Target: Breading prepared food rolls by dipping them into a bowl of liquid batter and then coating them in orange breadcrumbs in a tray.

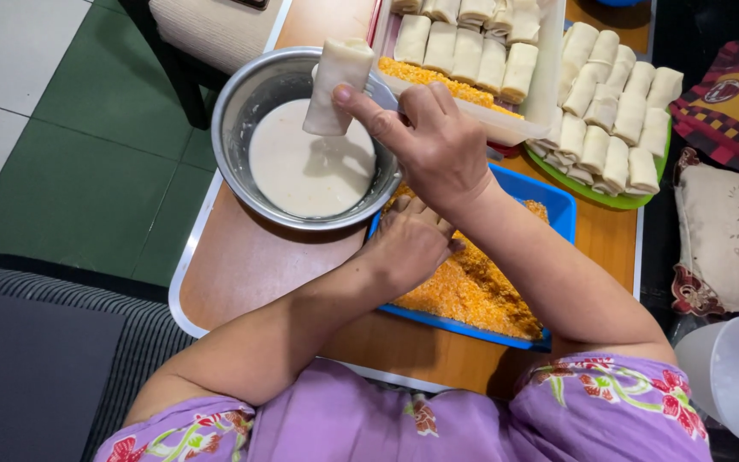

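we see the right hand [434, 141] reaching across the left one and gripping a pale rolled wrap [336, 85] between thumb and fingers. the wrap hangs tilted over the steel bowl [241, 103], its lower end just above or touching the white batter [301, 175]; we cannot tell which. the left hand [408, 244] lies under the right forearm, fingers curled down into the orange breadcrumbs [472, 291] that fill the blue tray [558, 210]; whether it grips anything there we cannot tell.

the bowl stands just beside the blue tray, their rims touching or nearly so, both on the wooden table [250, 265] with its pale edge. beyond them a white tray [549, 77] carries rows of uncoated rolls and a strip of crumbs along its near edge. to the right of it a green plate [592, 195] is stacked with more rolls [613, 120]. a white cup [733, 376] lies on its side off the table at the lower right, near patterned cushions [729, 239]. the purple floral sleeves [438, 419] fill the bottom of the view.
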